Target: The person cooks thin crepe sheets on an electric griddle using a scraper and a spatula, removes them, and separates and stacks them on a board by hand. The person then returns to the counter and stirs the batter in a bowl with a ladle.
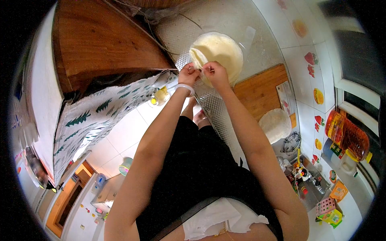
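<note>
A pale, round stack of thin flatbreads (pixel 227 50) lies on the metal counter. At its near left edge, part of a sheet is lifted and curled over. My left hand (pixel 189 75), with a pale bangle on the wrist, pinches the edge of this flatbread. Close beside it, my right hand (pixel 216 74) pinches the same edge with thumb and forefinger. The fingertips of both hands nearly meet, and they partly hide the edge between them. I cannot tell whether one sheet or more is lifted.
Right of the flatbreads are a wooden cutting board (pixel 261 88), a cleaver (pixel 284 96) and another pale round sheet (pixel 275 125). An oil jug (pixel 346 134) stands by the window. A wooden cabinet (pixel 108 36) with a patterned curtain (pixel 104 106) borders the left; a bottle (pixel 155 99) is below.
</note>
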Demonstrator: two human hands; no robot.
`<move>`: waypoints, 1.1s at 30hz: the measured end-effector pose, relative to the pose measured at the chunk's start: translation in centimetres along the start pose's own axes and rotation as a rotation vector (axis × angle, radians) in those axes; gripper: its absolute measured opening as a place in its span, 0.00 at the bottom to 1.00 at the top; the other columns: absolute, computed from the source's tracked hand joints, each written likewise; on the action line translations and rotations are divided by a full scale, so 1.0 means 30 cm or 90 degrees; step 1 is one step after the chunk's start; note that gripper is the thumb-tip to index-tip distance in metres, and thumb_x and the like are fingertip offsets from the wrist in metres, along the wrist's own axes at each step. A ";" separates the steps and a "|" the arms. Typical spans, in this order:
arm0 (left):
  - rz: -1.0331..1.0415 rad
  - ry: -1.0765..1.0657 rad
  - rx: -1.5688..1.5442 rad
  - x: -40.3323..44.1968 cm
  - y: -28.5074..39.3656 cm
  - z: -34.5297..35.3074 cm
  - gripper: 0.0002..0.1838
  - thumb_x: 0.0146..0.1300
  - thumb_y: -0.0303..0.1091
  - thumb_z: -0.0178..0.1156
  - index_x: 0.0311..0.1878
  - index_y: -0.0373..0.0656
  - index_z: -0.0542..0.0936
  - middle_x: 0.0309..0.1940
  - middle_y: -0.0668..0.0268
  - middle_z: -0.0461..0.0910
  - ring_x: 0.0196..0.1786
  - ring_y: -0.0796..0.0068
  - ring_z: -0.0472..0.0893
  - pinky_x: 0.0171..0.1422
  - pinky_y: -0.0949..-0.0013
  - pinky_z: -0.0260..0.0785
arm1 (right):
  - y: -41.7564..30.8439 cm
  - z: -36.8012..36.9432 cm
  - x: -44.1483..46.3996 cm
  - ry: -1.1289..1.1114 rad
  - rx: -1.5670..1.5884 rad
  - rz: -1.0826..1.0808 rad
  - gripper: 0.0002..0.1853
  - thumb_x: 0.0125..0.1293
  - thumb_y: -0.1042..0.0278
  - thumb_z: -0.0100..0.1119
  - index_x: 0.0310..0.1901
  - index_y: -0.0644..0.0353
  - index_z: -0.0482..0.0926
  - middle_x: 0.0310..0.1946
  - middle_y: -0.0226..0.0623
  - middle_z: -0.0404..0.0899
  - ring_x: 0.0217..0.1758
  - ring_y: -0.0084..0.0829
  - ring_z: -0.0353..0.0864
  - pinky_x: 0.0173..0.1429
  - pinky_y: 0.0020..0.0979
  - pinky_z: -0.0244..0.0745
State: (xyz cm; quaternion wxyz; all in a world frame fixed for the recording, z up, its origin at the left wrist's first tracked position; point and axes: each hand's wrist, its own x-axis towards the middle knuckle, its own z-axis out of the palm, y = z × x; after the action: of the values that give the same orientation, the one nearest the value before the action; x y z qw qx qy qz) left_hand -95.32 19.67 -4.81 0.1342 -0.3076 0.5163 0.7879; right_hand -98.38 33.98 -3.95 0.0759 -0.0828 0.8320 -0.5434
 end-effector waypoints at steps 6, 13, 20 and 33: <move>0.017 0.042 0.057 -0.017 0.022 0.007 0.21 0.56 0.20 0.59 0.54 0.39 0.70 0.38 0.62 0.80 0.35 0.72 0.79 0.38 0.72 0.74 | -0.026 -0.017 0.005 0.027 0.039 0.058 0.05 0.55 0.74 0.62 0.34 0.61 0.79 0.28 0.38 0.81 0.30 0.29 0.80 0.37 0.28 0.75; -0.012 0.044 0.002 0.023 -0.034 -0.047 0.21 0.55 0.18 0.57 0.53 0.40 0.71 0.39 0.62 0.80 0.37 0.71 0.80 0.39 0.70 0.75 | -0.009 -0.054 0.034 0.111 0.028 0.008 0.03 0.57 0.77 0.61 0.33 0.62 0.79 0.27 0.32 0.80 0.29 0.20 0.77 0.36 0.23 0.73; -0.030 0.053 -0.040 0.015 -0.057 -0.077 0.17 0.56 0.18 0.56 0.49 0.41 0.73 0.38 0.68 0.79 0.38 0.75 0.78 0.40 0.73 0.74 | -0.027 -0.121 0.089 0.155 -0.008 -0.014 0.05 0.58 0.80 0.54 0.32 0.57 0.76 0.33 0.39 0.78 0.37 0.40 0.80 0.43 0.33 0.73; 0.047 0.018 0.059 -0.012 -0.020 -0.046 0.17 0.59 0.21 0.59 0.53 0.40 0.74 0.41 0.67 0.78 0.40 0.74 0.78 0.43 0.72 0.75 | -0.022 -0.014 0.014 -0.055 -0.031 -0.100 0.11 0.50 0.66 0.66 0.34 0.58 0.78 0.32 0.37 0.74 0.31 0.31 0.73 0.35 0.29 0.69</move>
State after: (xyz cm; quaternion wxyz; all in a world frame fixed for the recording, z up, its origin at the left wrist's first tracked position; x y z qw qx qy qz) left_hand -94.24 18.74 -5.42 0.1119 -0.2929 0.5653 0.7630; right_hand -98.86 34.00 -3.19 0.0668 -0.1726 0.8320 -0.5230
